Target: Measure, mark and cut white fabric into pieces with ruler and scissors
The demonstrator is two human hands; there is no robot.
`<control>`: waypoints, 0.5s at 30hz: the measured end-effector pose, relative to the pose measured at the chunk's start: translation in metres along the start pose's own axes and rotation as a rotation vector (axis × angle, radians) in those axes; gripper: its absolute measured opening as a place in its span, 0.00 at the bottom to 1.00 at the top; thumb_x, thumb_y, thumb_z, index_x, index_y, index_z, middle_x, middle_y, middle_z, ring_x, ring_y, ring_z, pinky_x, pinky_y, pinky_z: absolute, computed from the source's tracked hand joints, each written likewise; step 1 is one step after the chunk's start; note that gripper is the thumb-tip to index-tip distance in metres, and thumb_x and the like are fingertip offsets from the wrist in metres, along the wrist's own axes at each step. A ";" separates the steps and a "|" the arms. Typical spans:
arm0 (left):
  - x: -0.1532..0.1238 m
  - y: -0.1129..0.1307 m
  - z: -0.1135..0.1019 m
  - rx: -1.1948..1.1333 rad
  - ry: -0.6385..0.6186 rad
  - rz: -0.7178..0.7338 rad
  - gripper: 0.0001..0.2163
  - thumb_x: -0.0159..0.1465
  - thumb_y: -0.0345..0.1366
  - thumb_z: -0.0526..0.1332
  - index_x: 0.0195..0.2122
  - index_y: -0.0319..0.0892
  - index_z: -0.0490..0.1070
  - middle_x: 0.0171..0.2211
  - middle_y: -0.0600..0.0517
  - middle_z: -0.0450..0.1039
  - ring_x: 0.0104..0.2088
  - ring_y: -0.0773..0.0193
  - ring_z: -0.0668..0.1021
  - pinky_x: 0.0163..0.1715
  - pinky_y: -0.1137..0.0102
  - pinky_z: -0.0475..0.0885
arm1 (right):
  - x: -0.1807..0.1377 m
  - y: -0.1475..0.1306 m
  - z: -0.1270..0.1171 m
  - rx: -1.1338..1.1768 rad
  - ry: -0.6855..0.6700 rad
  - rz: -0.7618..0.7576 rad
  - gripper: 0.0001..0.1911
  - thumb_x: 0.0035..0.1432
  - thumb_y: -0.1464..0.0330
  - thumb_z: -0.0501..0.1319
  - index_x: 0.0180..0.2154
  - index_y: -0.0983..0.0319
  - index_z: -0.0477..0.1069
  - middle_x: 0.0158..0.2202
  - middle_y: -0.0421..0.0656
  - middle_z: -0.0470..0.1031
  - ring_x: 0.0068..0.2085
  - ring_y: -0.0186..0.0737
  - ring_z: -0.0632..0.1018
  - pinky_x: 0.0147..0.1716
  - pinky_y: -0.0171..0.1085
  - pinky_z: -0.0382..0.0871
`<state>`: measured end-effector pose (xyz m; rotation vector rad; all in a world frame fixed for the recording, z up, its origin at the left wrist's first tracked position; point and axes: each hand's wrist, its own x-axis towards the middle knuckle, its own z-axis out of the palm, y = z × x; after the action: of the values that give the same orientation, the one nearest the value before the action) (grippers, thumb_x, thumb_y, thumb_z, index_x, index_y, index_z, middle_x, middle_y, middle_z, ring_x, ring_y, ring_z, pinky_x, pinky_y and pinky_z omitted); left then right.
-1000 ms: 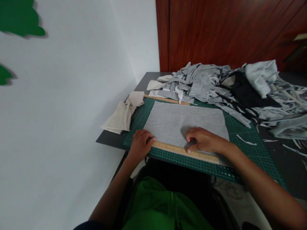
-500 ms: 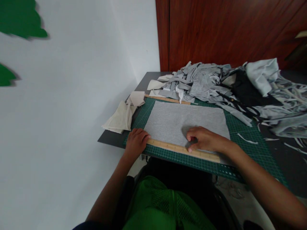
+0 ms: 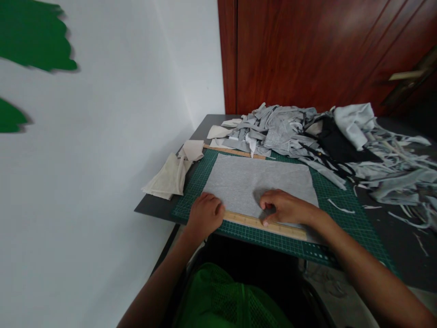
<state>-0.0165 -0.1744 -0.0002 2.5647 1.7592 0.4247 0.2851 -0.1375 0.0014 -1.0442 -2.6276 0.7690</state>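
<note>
A wooden ruler (image 3: 251,221) lies along the near edge of a grey piece of fabric (image 3: 259,175), which is spread flat on a green cutting mat (image 3: 351,228). Over the ruler's left end, my left hand (image 3: 206,213) is closed, its fingers bent and pressing down; that end is hidden beneath it. Further right, my right hand (image 3: 287,207) has its fingers curled onto the fabric and its thumb tip on the ruler, holding it down. The fabric shows on both sides of the ruler near my right wrist.
Grey cloth strips (image 3: 283,127) are heaped at the back, with black-handled scissors (image 3: 341,169) in front. A second wooden ruler (image 3: 235,151) lies along the mat's far edge. Folded cream cloth (image 3: 167,177) sits at the left table edge, beside the white wall (image 3: 102,159).
My left hand has slid a little to the right, over the ruler's end. My right hand stays at about the same place on the ruler. The camera view has tilted slightly up.
</note>
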 end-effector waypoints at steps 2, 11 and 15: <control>0.008 0.018 -0.003 0.094 -0.022 -0.083 0.19 0.70 0.50 0.59 0.33 0.39 0.79 0.34 0.42 0.77 0.44 0.47 0.77 0.47 0.54 0.73 | 0.000 0.000 -0.001 0.007 -0.001 0.012 0.22 0.50 0.55 0.77 0.40 0.61 0.76 0.33 0.38 0.74 0.35 0.40 0.72 0.35 0.36 0.58; 0.034 0.030 0.023 -0.024 -0.074 0.451 0.30 0.73 0.55 0.54 0.71 0.46 0.58 0.73 0.47 0.56 0.74 0.46 0.51 0.71 0.50 0.51 | 0.003 -0.001 0.002 -0.031 0.031 -0.025 0.29 0.50 0.50 0.75 0.48 0.60 0.78 0.36 0.41 0.78 0.37 0.43 0.75 0.40 0.39 0.63; 0.037 0.026 0.027 -0.080 -0.194 0.502 0.32 0.73 0.56 0.51 0.72 0.42 0.57 0.73 0.47 0.56 0.75 0.50 0.51 0.73 0.53 0.48 | 0.001 -0.002 0.001 -0.020 0.031 -0.001 0.29 0.49 0.51 0.76 0.48 0.61 0.78 0.35 0.42 0.77 0.36 0.44 0.76 0.38 0.39 0.64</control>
<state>0.0259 -0.1466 -0.0146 2.8526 1.0088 0.2264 0.2829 -0.1379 0.0018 -1.0519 -2.6146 0.7216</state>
